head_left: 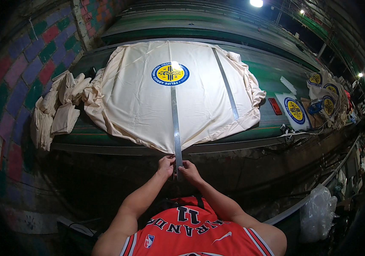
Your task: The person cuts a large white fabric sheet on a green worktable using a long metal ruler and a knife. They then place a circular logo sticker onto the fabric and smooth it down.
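Observation:
A large cream cloth [137,109] lies spread over the long table, with a round blue and yellow printed emblem [159,75] near its upper middle. Down its centre runs a long grey metal ruler [176,123], its near end sticking out past the table's front edge. My left hand [166,165] is closed beside the ruler, fingers pinched at the cloth's near edge, which is drawn to a point there. On the other side, my right hand [190,172] grips the ruler's near end between thumb and fingers. A second grey metal strip [226,83] lies slanted across the cloth's right part.
Folded cream cloths [59,109] are heaped on the table's left end. To the right lie a red phone-like object [275,106], a white sheet with an emblem [288,112] and a pile of printed cloth [338,87]. A clear plastic bag [318,209] hangs at lower right.

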Available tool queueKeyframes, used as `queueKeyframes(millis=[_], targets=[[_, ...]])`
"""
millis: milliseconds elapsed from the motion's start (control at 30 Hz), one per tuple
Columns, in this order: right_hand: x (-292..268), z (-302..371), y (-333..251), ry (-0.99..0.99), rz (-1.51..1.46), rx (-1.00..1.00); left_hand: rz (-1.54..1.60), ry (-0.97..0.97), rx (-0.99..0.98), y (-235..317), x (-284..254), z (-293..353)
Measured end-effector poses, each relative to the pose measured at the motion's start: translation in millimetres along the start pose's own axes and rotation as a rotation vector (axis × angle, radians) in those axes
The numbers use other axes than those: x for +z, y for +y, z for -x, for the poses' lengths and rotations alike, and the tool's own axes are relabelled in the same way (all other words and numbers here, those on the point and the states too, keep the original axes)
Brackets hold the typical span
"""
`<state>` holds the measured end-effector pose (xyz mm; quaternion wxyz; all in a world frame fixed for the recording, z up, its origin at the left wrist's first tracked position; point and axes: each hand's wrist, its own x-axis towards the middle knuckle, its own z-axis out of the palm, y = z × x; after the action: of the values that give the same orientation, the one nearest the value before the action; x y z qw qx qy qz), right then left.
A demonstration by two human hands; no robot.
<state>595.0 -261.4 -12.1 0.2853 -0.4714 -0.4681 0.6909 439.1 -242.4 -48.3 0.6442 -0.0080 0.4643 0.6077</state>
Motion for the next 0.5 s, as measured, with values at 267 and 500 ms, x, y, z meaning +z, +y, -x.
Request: queueKeyframes(millis=[267,500], targets=[[4.3,20.3,-10.6,-0.003,-0.033,0.040,0.022,0.013,0.008,-2.7,-2.7,-4.8],[4.1,20.8,-4.9,-0.015,-0.042,0.052,0.045,0.024,-0.009,-0.1,-1.6,-0.2]])
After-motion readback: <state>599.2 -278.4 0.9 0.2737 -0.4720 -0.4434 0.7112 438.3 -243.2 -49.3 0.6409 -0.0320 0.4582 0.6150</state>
